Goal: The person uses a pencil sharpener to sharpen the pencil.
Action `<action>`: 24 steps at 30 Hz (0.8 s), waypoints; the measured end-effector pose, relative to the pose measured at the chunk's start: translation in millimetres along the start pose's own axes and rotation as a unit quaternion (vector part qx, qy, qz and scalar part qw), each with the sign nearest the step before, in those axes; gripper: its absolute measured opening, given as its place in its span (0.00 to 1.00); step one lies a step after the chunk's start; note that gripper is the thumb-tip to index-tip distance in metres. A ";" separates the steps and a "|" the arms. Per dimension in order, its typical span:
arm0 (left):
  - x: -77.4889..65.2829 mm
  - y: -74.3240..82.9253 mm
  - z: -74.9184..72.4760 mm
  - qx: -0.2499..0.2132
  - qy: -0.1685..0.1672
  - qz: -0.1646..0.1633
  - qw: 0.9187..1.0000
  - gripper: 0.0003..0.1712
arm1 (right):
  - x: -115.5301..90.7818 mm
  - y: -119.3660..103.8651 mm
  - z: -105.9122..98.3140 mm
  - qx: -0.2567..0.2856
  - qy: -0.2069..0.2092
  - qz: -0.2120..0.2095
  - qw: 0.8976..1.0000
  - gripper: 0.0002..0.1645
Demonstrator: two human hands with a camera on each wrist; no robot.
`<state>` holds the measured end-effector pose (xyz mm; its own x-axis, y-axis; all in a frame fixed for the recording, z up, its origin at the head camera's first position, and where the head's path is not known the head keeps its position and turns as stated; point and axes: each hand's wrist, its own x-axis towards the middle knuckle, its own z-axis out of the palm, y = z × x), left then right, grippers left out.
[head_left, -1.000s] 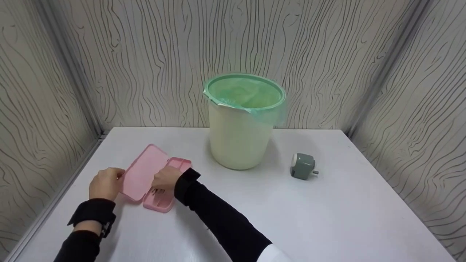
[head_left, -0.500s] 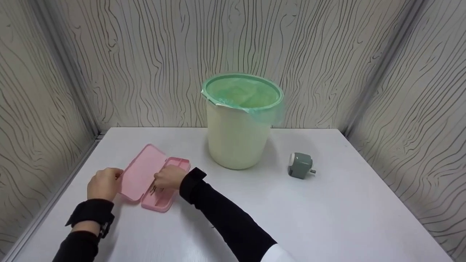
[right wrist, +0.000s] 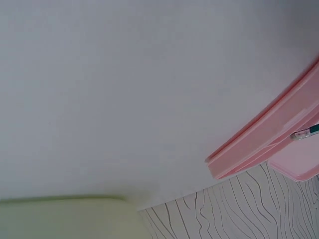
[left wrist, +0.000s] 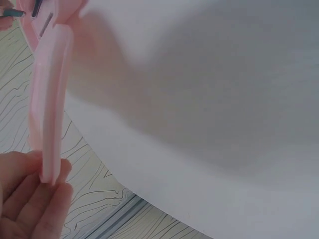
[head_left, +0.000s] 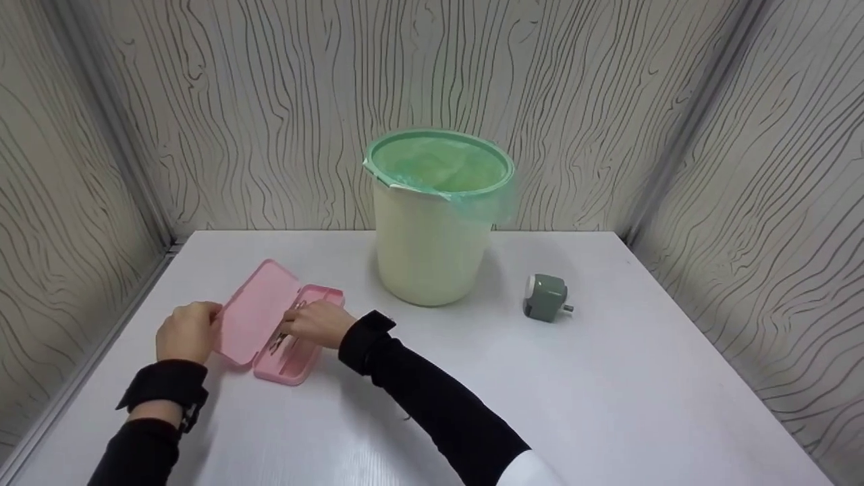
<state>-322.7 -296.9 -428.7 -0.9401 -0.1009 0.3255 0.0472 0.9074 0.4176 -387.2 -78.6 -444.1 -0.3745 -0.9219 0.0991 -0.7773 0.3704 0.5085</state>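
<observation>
A pink pencil case [head_left: 290, 368] lies with its lid raised at the left of the table. My left hand [head_left: 185, 332] pinches the outer edge of the lid [head_left: 253, 314]; thumb and fingers sit on either side of it in the left wrist view. My right hand [head_left: 317, 322] is over the tray, gripping a green pencil [right wrist: 313, 130] whose metal-banded end shows in the right wrist view. Pencil ends [head_left: 277, 343] stick out below the right hand. How many it holds is hidden. Dark slim items [left wrist: 36, 9] lie in the case in the left wrist view.
A pale green bin [head_left: 428, 250] with a green liner stands at the back centre. Right of it sits a grey-green crank pencil sharpener [head_left: 545, 298]. A small dark bit [head_left: 406, 418] lies beside the right forearm. Patterned panels [head_left: 324, 101] enclose the table.
My right hand has risen slightly within the case, and more of the pencils shows beneath it. The left hand keeps its pinch on the lid. The head view has shifted a little.
</observation>
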 end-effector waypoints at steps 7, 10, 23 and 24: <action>-0.2 6.0 -0.3 0.011 0.021 0.016 1.000 0.14 | -14.9 0.4 -6.6 0.082 0.056 0.032 0.995 0.16; -1.5 9.6 0.4 0.007 0.028 0.022 0.999 0.15 | -24.1 3.3 -8.3 0.122 0.077 0.045 0.989 0.14; 0.4 42.7 13.1 -0.014 0.043 0.074 0.996 0.15 | -90.7 22.7 -4.6 0.328 0.148 0.136 0.923 0.09; -0.4 47.5 15.4 -0.019 0.039 0.074 0.996 0.16 | -97.3 25.0 -3.8 0.341 0.150 0.145 0.916 0.08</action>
<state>-325.3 -247.5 -422.0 -0.8926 -0.0004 0.4508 0.1972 0.8989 0.3912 -368.2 19.9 -437.8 -0.5393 -0.7253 0.4278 -0.8405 0.4950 -0.2202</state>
